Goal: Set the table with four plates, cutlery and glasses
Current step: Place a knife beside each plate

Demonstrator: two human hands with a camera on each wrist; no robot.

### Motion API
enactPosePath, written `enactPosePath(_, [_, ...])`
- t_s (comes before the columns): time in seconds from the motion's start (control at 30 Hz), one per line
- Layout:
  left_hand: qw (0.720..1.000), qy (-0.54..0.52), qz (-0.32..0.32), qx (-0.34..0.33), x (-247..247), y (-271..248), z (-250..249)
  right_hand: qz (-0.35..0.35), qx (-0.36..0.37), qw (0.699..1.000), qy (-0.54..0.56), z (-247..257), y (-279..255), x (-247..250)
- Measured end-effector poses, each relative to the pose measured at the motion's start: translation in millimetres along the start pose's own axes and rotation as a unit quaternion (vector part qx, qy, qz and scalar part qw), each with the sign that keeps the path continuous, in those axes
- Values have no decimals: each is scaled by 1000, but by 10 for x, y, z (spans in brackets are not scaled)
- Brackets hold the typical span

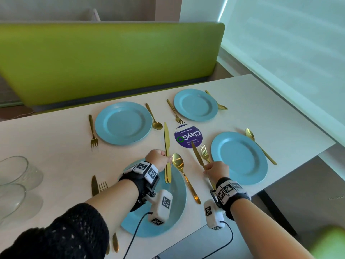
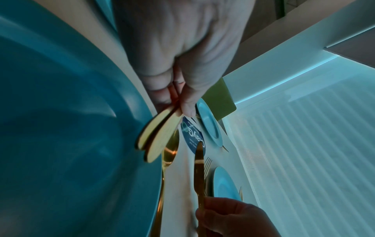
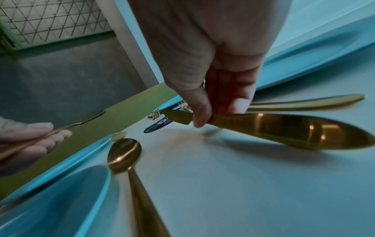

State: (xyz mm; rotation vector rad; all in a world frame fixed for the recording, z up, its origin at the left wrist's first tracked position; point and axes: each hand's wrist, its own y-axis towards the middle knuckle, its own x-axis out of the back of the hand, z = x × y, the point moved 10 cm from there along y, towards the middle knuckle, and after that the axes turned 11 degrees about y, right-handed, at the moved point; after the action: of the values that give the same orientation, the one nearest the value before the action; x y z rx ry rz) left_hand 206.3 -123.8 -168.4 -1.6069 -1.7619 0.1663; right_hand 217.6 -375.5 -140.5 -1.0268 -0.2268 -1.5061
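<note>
- The left hand (image 1: 157,157) is clenched around two gold knives (image 1: 167,154), blades pointing away, held above the far rim of the nearest blue plate (image 1: 177,200).
- Only the left wrist view shows there are two: a pair of rounded handle ends (image 2: 156,141) fans out below the curled fingers (image 2: 188,102), over the plate.
- The right hand (image 1: 216,170) grasps a single gold knife (image 1: 198,156); its tip lies over the edge of a purple round sticker (image 1: 188,136) at the table's middle.
- The right wrist view shows thumb and fingers (image 3: 199,110) pinching that knife's neck, handle (image 3: 300,132) raised off the white table (image 3: 213,184) with a shadow beneath.
- A gold spoon (image 1: 183,176) lies on the table between the two hands, just beside the nearest plate.
- A gold fork (image 1: 204,153) lies just left of the right-hand plate (image 1: 239,157), close by the held knife.
- The head view alone takes in the two far plates (image 1: 123,123) with their forks and spoons, another knife and fork (image 1: 99,186) left of the nearest plate, and clear glasses (image 1: 15,182) at the table's left edge.
</note>
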Motion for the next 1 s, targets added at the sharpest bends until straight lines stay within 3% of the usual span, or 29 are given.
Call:
enactPosePath(0.23, [1000,19,-12,-5,-36,-84,-54,-31,23,999,-30,12,-10,88])
enactPosePath(1.0, [999,25,-21,10,-165,-45,-24,-1,55,996,-65,69,41,90])
